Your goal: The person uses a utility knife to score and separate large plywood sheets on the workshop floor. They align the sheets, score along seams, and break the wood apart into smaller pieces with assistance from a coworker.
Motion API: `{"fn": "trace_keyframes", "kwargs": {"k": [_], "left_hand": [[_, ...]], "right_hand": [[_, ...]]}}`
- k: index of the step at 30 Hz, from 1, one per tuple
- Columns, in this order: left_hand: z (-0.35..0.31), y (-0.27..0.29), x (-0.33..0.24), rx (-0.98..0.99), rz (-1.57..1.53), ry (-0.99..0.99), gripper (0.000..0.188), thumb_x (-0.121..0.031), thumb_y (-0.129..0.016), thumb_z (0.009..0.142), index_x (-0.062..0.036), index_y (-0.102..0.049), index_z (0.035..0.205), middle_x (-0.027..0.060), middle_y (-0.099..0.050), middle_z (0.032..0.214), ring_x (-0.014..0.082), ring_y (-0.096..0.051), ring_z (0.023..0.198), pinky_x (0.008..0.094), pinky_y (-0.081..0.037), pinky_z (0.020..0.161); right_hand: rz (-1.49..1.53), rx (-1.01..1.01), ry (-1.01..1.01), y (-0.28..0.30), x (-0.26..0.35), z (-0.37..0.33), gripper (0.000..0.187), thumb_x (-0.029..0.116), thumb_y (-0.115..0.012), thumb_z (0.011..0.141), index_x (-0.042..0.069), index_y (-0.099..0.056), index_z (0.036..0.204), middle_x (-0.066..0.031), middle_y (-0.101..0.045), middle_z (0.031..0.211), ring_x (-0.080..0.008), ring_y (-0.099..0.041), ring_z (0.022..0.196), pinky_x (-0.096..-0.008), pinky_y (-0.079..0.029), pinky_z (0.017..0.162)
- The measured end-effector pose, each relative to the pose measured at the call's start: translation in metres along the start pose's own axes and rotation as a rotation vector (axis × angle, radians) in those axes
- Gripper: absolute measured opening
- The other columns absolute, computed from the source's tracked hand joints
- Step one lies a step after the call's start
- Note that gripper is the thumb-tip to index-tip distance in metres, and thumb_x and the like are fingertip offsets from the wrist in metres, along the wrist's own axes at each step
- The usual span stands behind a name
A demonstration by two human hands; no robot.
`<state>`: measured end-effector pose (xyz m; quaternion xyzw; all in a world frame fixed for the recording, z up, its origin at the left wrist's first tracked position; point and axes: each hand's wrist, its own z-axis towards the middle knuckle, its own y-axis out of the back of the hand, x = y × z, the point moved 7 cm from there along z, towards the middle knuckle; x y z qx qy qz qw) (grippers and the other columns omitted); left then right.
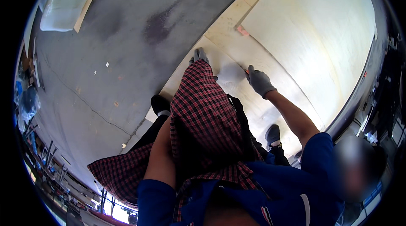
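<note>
In a grey glove, my left hand (199, 55) lies near the left edge of a pale wooden sheet (224, 56) on the floor, its fingers stretched out. Red-and-black checked cloth (203, 95) that I wear covers its wrist and part of the palm. My right hand (259, 81), also gloved, is closed around a small orange tool (246, 71) at a long straight line across the sheet. Only the tool's tip end shows, so its exact kind cannot be made out. One dark shoe (273, 133) of mine stands on the sheet.
A larger pale board (317, 35) lies to the right, with a small pink patch (242, 30) at its corner. Grey, cracked floor (105, 56) stretches to the left. A white wrapped stack (67, 6) is at the far left. Another person (359, 166) is close on my right.
</note>
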<state>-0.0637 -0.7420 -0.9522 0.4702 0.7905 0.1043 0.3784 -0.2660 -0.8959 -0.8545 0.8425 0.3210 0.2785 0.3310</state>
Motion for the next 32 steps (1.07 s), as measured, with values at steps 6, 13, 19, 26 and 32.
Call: {"fn": "trace_keyframes", "kwargs": {"k": [6, 13, 19, 26, 32], "left_hand": [[-0.011, -0.007, -0.011, -0.059, 0.232, -0.214, 0.050, -0.034, -0.053, 0.085, -0.0098, -0.038, 0.126, 0.0130, -0.034, 0.132, 0.0308, -0.034, 0.116, 0.0439, -0.031, 0.093], [-0.017, -0.007, -0.014, -0.138, 0.471, -0.395, 0.068, -0.040, -0.055, 0.081, -0.0079, -0.029, 0.134, 0.0145, -0.020, 0.141, 0.0325, -0.019, 0.126, 0.0454, -0.021, 0.101], [-0.025, -0.027, -0.019, -0.333, 0.792, -0.629, 0.084, -0.045, -0.058, 0.077, -0.0062, -0.021, 0.142, 0.0158, -0.008, 0.149, 0.0339, -0.006, 0.135, 0.0467, -0.013, 0.107], [-0.002, -0.039, 0.032, -0.773, 1.096, -0.738, 0.096, -0.050, -0.060, 0.074, -0.0063, -0.017, 0.148, 0.0170, -0.003, 0.154, 0.0350, 0.000, 0.141, 0.0485, -0.009, 0.111], [-0.032, -0.032, -0.020, -0.233, 1.343, -0.684, 0.074, -0.056, -0.059, 0.082, -0.0155, -0.037, 0.140, 0.0167, -0.039, 0.140, 0.0330, -0.037, 0.128, 0.0504, -0.032, 0.097]], "right_hand": [[0.067, -0.087, 0.010, -0.009, -0.007, -0.008, 0.025, 0.029, -0.047, 0.095, 0.004, -0.042, 0.096, -0.0178, -0.063, 0.068, -0.0378, -0.062, 0.059, -0.0510, -0.048, 0.053], [0.148, -0.038, 0.041, 0.016, 0.001, -0.011, 0.027, 0.029, -0.048, 0.094, 0.004, -0.043, 0.095, -0.0196, -0.063, 0.069, -0.0388, -0.062, 0.061, -0.0520, -0.047, 0.055], [0.236, -0.114, 0.066, 0.050, 0.030, 0.025, 0.028, 0.028, -0.048, 0.094, 0.001, -0.045, 0.093, -0.0212, -0.064, 0.071, -0.0407, -0.063, 0.068, -0.0514, -0.048, 0.062], [0.227, -0.086, 0.121, 0.048, 0.087, 0.096, 0.030, 0.031, -0.045, 0.096, 0.001, -0.043, 0.096, -0.0251, -0.064, 0.079, -0.0438, -0.061, 0.075, -0.0534, -0.046, 0.067], [0.190, -0.038, 0.067, 0.053, 0.082, 0.102, 0.031, 0.030, -0.046, 0.094, 0.000, -0.049, 0.097, -0.0226, -0.066, 0.087, -0.0406, -0.064, 0.081, -0.0500, -0.049, 0.072]]}}
